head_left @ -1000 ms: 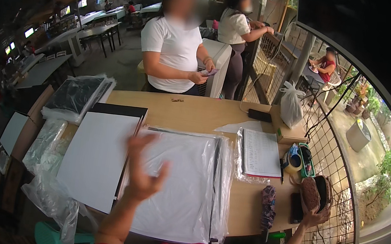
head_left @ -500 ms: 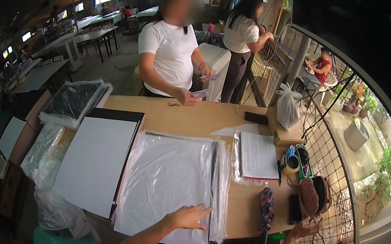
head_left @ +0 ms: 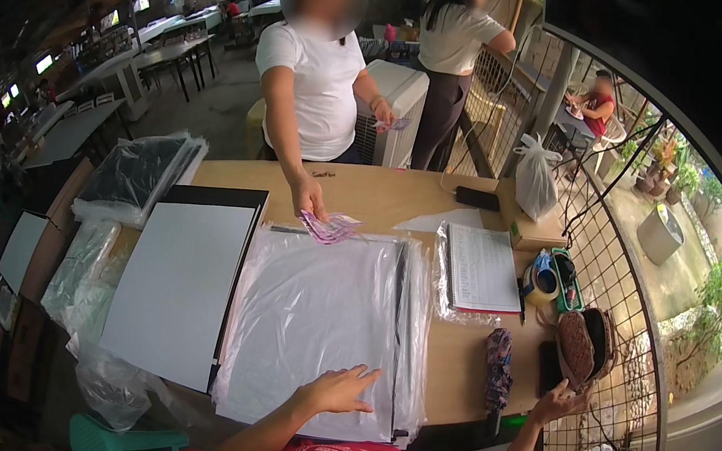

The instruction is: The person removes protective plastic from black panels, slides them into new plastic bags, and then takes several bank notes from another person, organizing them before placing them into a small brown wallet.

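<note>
A left hand [head_left: 340,391], loosely spread and empty, lay over the near part of a plastic-wrapped stack [head_left: 312,311]; purple notes [head_left: 330,227], fanned in a co-worker's hand [head_left: 308,196], were ahead and slightly left, nearer it than the right hand [head_left: 559,405]. That one was at the near end of a lengthwise-pointing brown pouch [head_left: 581,341], its grasp unclear. The pouch gaped, contents too dark to tell; a knotted white bag [head_left: 535,184] hid its load.

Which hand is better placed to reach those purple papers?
Probably the left hand: it looks empty, lies over the plastic-covered stack and is nearer the purple papers. The right hand is farther off, beside the brown pouch.
</note>
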### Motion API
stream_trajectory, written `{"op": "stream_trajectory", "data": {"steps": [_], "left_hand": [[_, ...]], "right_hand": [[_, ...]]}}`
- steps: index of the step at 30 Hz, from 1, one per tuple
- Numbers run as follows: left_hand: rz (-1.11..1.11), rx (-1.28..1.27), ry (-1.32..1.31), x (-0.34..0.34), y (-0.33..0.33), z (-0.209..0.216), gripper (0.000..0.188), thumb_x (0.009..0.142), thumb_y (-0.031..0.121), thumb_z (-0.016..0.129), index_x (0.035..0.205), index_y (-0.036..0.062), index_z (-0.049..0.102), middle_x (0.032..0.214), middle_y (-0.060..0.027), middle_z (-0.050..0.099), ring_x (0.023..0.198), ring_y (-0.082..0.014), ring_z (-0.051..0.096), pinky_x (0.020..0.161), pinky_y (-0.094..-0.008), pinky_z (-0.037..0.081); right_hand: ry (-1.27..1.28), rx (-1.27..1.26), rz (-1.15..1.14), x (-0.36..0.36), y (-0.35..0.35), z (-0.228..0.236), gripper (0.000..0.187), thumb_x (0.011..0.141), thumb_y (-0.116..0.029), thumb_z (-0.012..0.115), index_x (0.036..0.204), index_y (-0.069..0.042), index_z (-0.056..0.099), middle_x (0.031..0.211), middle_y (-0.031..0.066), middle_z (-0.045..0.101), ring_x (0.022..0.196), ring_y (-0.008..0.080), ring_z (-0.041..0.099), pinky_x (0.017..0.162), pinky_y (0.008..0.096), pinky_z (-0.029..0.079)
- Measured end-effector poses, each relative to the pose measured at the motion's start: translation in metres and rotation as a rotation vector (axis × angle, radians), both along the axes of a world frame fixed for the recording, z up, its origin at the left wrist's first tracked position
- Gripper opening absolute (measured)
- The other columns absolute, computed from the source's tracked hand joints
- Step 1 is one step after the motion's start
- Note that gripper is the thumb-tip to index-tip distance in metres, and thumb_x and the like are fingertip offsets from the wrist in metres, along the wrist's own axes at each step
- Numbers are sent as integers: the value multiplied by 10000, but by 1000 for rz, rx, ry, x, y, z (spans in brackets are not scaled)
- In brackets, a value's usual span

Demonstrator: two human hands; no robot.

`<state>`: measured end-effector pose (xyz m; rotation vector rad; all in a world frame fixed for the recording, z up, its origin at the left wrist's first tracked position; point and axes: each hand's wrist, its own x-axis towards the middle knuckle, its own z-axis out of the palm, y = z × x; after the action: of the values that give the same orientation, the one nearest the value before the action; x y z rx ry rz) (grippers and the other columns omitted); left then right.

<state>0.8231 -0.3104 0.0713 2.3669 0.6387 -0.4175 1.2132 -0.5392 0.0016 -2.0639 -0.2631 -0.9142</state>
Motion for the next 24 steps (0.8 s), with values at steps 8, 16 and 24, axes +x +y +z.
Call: {"op": "stream_trajectory", "data": {"steps": [8,16,24], "left_hand": [[-5,-16,28,-7,-1,-8,826,858,487,622,1499,137,235,1469,-253,325,1287,-407,430,1039,-439,396],[-15,-23,44,-6,1,-6,816,866,476,618,1498,129,236,1467,-260,323,1288,-404,428,1044,-431,392],[-56,-14,25,2,1,-17,832,863,493,615,1501,131,223,1468,-260,321,1283,-412,431,1043,-441,393]], "right_hand": [[0,45,103,-9,17,2,570,879,-49,579,1410,-69,373,1385,208,382,1257,353,385,1026,481,380],[95,70,212,-45,37,7,545,879,-76,575,1392,-91,395,1369,170,381,1185,323,444,938,439,459],[139,-116,893,-112,75,-49,477,832,-59,607,1297,-65,503,1358,158,445,1115,338,540,915,435,467]]}}
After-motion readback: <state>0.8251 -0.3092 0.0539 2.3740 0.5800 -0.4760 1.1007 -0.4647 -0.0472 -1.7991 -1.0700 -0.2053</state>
